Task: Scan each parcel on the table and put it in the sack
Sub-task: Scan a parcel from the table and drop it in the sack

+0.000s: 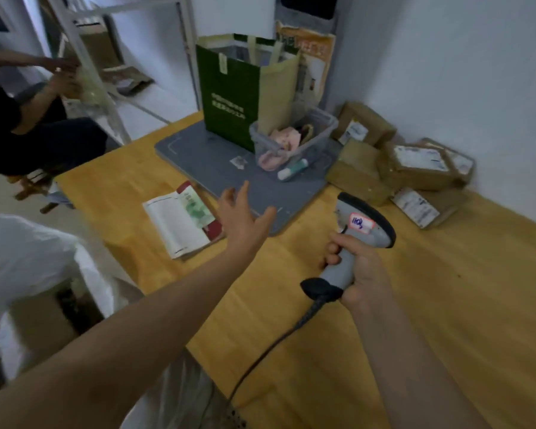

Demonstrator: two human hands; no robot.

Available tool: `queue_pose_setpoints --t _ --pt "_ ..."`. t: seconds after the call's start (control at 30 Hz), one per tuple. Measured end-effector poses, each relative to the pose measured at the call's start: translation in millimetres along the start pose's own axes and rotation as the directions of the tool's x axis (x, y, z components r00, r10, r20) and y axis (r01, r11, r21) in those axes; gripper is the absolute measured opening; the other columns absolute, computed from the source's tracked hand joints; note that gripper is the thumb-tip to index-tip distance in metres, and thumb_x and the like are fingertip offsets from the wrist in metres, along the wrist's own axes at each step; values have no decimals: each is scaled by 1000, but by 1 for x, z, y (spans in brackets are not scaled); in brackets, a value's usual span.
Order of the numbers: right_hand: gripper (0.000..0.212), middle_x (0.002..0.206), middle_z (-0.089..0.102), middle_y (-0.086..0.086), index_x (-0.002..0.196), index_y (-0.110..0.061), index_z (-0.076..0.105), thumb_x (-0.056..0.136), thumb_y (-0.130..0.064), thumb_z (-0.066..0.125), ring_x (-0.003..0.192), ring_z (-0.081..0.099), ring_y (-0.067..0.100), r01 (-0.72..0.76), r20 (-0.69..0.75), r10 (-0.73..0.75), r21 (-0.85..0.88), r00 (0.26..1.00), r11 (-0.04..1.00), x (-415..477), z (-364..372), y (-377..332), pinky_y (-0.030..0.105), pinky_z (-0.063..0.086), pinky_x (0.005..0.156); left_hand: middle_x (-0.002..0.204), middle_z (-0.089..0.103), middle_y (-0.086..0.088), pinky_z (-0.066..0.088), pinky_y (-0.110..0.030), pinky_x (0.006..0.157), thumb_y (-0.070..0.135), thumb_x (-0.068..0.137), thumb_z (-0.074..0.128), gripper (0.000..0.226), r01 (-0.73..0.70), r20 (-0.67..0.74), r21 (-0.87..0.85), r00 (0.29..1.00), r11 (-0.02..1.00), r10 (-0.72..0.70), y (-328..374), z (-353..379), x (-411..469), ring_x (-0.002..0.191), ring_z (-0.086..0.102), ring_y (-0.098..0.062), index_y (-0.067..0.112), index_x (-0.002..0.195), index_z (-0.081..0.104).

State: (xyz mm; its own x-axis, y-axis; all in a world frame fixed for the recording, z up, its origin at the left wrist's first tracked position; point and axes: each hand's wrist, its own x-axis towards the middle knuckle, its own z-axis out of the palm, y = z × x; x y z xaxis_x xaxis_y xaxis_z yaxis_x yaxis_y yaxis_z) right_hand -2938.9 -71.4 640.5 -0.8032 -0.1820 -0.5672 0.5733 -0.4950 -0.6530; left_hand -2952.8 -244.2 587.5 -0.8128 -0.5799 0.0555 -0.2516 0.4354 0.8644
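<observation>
Several brown cardboard parcels (415, 168) with white labels lie piled on the wooden table (446, 305) at the far right, against the wall. My right hand (358, 269) grips the handle of a grey barcode scanner (367, 224), whose head points toward the parcels; its black cable runs back toward me. My left hand (243, 216) hovers over the table with fingers spread, holding nothing, left of the scanner and well short of the parcels. A white sack (28, 274) stands open off the table's left edge.
A grey mat (205, 162) covers the table's far middle, bearing a green bag (229, 97) and a clear plastic bin (294, 137) with small items. An open booklet (180, 218) lies left of my left hand. Another person (28, 119) sits at far left.
</observation>
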Motion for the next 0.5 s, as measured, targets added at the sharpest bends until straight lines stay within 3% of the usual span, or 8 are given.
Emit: queue_pose_setpoints --t 0.17,0.33,0.4,0.5 --pt "15 46 45 -3 78 -10 51 93 -6 53 33 39 8 197 -80 -181 297 980 935 16 -36 -82 18 44 42 153 22 -13 21 -42 112 33 91 63 75 -199 326 51 930 979 172 68 95 25 142 16 -31 13 151 24" --pt "16 48 47 -1 75 -10 52 89 -4 57 34 40 9 256 -204 -199 310 959 916 37 -84 -116 21 46 43 144 40 -14 27 -42 111 41 79 73 82 -307 478 185 858 934 188 115 187 64 136 31 -33 10 145 34" --pt "16 49 48 1 72 -9 54 86 -2 58 35 41 10 241 -228 -176 298 958 924 47 -101 -115 22 45 43 146 37 -9 29 -45 112 49 70 74 96 -351 509 255 841 901 184 133 220 83 138 31 -32 17 148 28" --pt "7 53 48 3 80 -6 59 83 0 60 37 43 12 217 -231 -158 263 960 940 63 -121 -111 25 45 42 159 13 -8 22 -47 118 36 71 80 113 -402 571 303 802 864 173 156 257 110 146 14 -31 15 154 6"
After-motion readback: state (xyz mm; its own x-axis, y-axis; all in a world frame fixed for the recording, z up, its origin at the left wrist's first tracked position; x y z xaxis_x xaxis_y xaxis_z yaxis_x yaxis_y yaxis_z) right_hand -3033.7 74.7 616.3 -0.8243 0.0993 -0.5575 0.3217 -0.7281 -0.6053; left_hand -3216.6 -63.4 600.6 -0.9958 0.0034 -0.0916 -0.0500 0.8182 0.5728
